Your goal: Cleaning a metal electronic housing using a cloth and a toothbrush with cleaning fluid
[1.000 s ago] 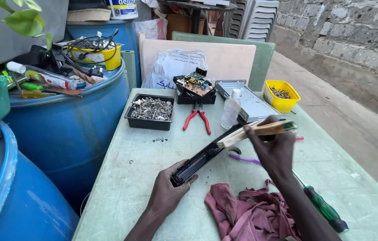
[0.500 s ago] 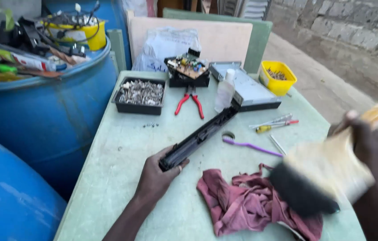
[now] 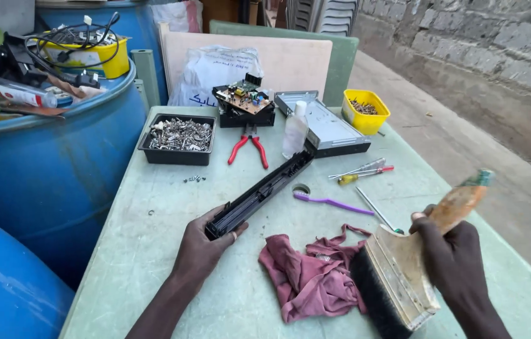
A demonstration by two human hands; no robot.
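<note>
Brush change: right hand (image 3: 456, 251), clamped on the wide wooden black-bristled paintbrush (image 3: 397, 282), has dropped toward the table's near right corner; left hand (image 3: 206, 242) still grips the long black plastic panel (image 3: 262, 193) mid-table, now unswept.

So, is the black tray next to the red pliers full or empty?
Nearly full. The black tray holds a heap of small metal screws that covers its bottom. A few loose screws lie on the table just in front of it.
</note>
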